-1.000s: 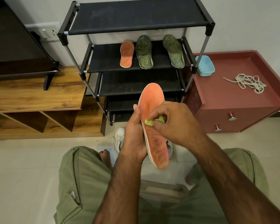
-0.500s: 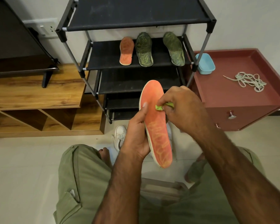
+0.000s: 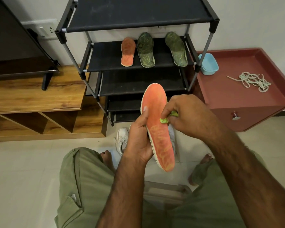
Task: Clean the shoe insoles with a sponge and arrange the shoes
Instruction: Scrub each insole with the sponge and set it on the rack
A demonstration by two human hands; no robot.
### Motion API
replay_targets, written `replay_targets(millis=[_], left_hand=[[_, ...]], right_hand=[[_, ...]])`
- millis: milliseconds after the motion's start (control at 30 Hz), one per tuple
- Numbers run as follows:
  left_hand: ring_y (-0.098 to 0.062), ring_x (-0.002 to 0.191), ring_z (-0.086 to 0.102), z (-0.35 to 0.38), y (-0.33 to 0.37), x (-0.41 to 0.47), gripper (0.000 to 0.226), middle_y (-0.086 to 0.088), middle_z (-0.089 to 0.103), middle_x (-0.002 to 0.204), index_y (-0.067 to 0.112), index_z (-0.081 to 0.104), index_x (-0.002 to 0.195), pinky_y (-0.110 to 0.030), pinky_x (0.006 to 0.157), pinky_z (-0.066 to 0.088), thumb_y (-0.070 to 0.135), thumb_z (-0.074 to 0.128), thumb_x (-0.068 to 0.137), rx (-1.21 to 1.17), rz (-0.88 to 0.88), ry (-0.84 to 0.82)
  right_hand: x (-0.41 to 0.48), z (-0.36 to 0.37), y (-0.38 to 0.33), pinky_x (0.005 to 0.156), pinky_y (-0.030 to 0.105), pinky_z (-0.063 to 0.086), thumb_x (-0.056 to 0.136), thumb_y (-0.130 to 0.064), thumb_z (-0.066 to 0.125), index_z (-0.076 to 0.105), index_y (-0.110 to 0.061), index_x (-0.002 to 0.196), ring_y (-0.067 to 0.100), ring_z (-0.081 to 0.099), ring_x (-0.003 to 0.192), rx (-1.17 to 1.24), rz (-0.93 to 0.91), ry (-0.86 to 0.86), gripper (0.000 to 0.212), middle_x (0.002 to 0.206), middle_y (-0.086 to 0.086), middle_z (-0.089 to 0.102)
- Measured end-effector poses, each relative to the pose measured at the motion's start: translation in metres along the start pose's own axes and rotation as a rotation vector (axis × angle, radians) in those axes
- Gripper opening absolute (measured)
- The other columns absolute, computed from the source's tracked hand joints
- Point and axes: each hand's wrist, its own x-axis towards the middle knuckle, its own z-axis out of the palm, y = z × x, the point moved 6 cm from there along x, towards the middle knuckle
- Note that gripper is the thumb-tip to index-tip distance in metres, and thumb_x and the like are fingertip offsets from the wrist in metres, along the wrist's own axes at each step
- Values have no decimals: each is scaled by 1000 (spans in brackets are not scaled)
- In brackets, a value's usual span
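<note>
L hand (image 3: 138, 139): grips orange insole (image 3: 154, 102) mid-length, thumb on top face; toe above grip, heel below.
Sponge (image 3: 164, 120): green scrap on insole, just R of L thumb.
R hand (image 3: 187, 116): pinches sponge.
Risk: hard rubbing could twist insole out of L grip; small sponge may slip from fingertips.
Writing: yellow marks below grip, illegible; no brand.

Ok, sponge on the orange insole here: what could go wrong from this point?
1. The left hand holds the orange insole along one edge near its middle, so that grip may let the insole twist or slip under rubbing.
2. The green sponge is a small scrap pinched in the right hand; it could slip out and drop toward the white shoe on the floor below.
</note>
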Motion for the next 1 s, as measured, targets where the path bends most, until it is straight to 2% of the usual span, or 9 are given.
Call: replay_targets(millis=[67, 167, 300, 367, 533, 633, 700, 833, 1000], left_hand=[[-32, 109, 71, 2, 0, 0, 55, -21, 70, 123, 2, 51, 142, -46, 99, 56, 42, 49, 104, -2, 5, -1], [-37, 125, 63, -2, -2, 1, 57, -25, 63, 135, 1, 49, 144, -51, 113, 45, 42, 49, 105, -34, -8, -4], [-32, 115, 68, 4, -5, 0, 54, -22, 68, 127, 1, 51, 143, -44, 103, 53, 41, 48, 105, -32, -8, -25], [-33, 123, 64, 11, -5, -2, 50, -21, 68, 129, 3, 56, 138, -46, 109, 49, 40, 46, 106, -23, -9, -31], [-35, 130, 59, 6, -8, -1, 52, -24, 66, 131, 0, 56, 138, -48, 115, 43, 39, 45, 106, -43, -33, -14], [-33, 120, 63, 8, -9, -2, 49, -19, 70, 122, 3, 60, 133, -45, 106, 50, 41, 46, 105, -9, -37, -11], [-35, 125, 61, 9, -8, -2, 48, -20, 70, 123, 2, 61, 131, -48, 111, 46, 40, 45, 105, -4, -36, 0], [-35, 123, 64, 3, -8, -3, 55, -23, 65, 133, 1, 51, 143, -48, 110, 48, 42, 46, 106, -30, -45, 4], [-30, 101, 74, 3, -2, 0, 51, -20, 74, 114, 1, 53, 138, -42, 93, 60, 41, 48, 106, -16, -9, 30]], right_hand=[[0, -2, -2, 84, 26, 48, 86, -6, 70, 82, -30, 94, 6, 54, 97, -49, 13, 52, 27, 93, -16, 66], [-3, 3, -11, 86, 27, 51, 84, -7, 72, 82, -30, 90, 3, 58, 93, 16, -46, -60, 25, 92, -17, 68], [9, -6, 2, 87, 30, 50, 89, -16, 72, 81, -31, 99, 11, 61, 100, 0, 72, 154, 20, 100, -9, 67], [10, -7, -1, 84, 28, 45, 92, -16, 68, 81, -30, 105, 17, 58, 106, -56, 110, 240, 23, 106, -3, 66], [6, 5, -11, 88, 30, 54, 89, -16, 72, 82, -31, 98, 3, 60, 90, 57, 46, 18, 20, 97, -15, 70], [11, -5, 1, 85, 26, 46, 93, -19, 71, 81, -31, 104, 14, 60, 105, -47, 153, 205, 19, 108, -6, 68], [10, -2, -3, 84, 24, 41, 93, -16, 68, 80, -31, 105, 16, 58, 108, -86, 126, 206, 23, 106, -7, 66], [0, 10, -5, 84, 27, 54, 87, -20, 75, 81, -34, 94, 2, 65, 87, 113, 98, 21, 16, 92, -18, 73], [-17, -5, 16, 71, 31, 57, 88, -26, 79, 79, -34, 102, 4, 68, 74, 542, 212, 351, 15, 82, -14, 72]])
